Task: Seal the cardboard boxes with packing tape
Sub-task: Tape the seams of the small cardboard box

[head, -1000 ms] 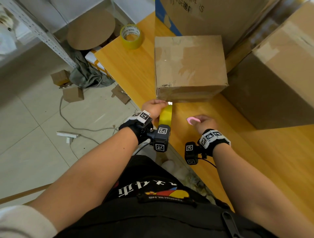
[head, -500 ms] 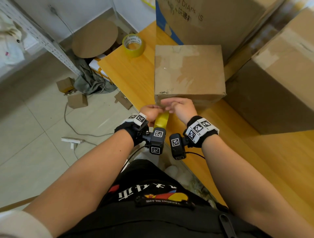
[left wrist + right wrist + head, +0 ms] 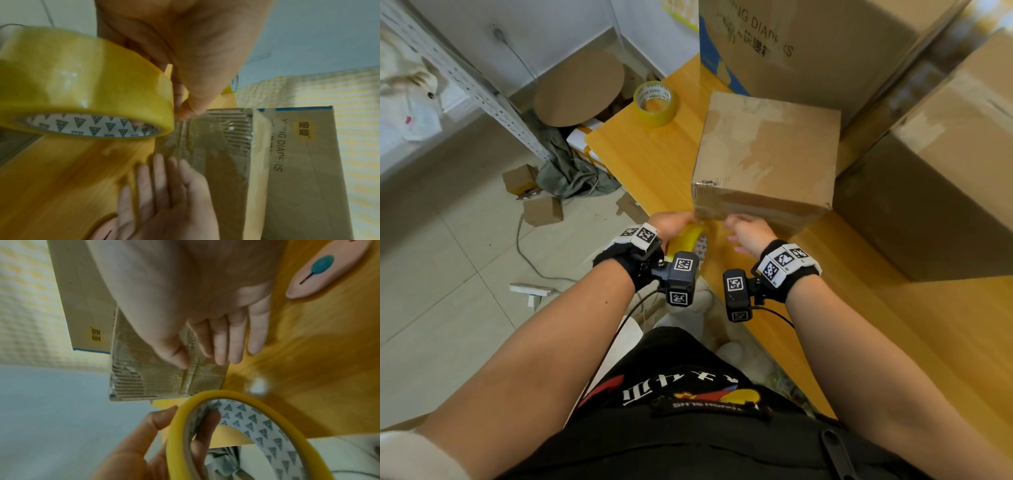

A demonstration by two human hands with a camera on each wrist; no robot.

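At centre frame, the left hand (image 3: 671,224) grips a yellow tape roll (image 3: 688,240) through its core, while the right hand (image 3: 748,233) presses flat, fingers together, on the near face of the small cardboard box (image 3: 767,154) on the wooden table (image 3: 654,161). The box looks light and likely to slide; brace its face.

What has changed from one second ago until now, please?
The right hand let go of the pink cutter and moved left to the small box, fingers straight on its near side. The left hand still grips the tape roll; the box stayed put.
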